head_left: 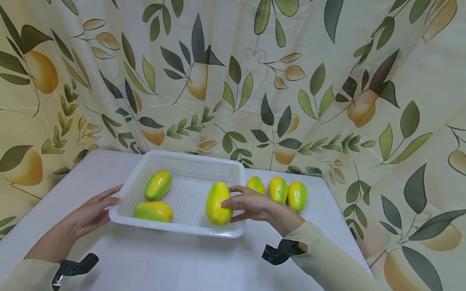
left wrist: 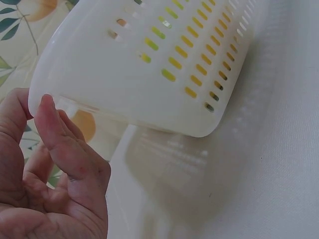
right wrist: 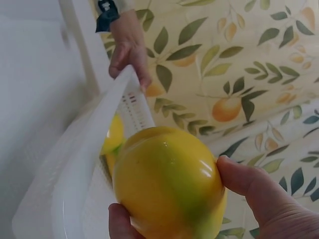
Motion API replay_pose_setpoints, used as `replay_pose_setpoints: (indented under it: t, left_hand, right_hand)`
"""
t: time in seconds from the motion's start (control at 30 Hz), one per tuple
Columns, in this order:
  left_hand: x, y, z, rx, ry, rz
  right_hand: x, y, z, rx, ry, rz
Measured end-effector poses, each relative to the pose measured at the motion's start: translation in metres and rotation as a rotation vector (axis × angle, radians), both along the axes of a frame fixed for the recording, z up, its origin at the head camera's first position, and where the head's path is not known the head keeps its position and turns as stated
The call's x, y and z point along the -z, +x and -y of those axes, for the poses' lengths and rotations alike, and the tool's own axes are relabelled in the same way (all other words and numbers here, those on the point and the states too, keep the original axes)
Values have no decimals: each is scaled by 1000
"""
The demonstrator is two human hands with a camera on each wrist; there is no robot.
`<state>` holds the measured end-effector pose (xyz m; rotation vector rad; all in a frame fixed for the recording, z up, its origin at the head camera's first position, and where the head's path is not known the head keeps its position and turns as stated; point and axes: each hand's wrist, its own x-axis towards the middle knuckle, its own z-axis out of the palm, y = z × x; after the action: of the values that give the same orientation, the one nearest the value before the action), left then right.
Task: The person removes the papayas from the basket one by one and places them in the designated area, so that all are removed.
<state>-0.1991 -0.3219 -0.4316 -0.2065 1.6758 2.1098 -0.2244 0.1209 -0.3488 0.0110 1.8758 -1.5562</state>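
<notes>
My right hand point(head_left: 251, 203) grips a yellow-green mango point(head_left: 217, 204) over the right end of a white plastic basket point(head_left: 189, 229). The right wrist view shows the thumb and a fingertip on opposite sides of this mango point(right wrist: 169, 184). At the basket's left end, my left hand point(head_left: 92, 212) pinches the rim; in the left wrist view the left hand point(left wrist: 65, 164) has its fingers at the rim's corner. Two more mangoes lie inside on the left, an upper mango point(head_left: 158, 185) and a lower mango point(head_left: 154, 211).
Right of the basket, three mangoes stand in a row on the white table point(head_left: 174, 262): a left one point(head_left: 256, 184), a middle one point(head_left: 278, 190) and a right one point(head_left: 297, 197). A curtain with fruit and leaf prints point(head_left: 233, 81) hangs behind the table.
</notes>
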Motion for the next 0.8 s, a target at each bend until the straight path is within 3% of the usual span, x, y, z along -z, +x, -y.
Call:
replay_pose_setpoints:
  t: [0.3,0.53,0.8]
  left_hand:
    - [0,-1,0,-9,-5,4]
    - [0,0,0,-10,-23,4]
    - [-2,-2,0,14,-122,-26]
  right_hand:
    - [-6,9,-16,-2,3,-30]
    - [-8,14,-26,-49,7,-58]
    - [-12,16,-44,-27,23,-68]
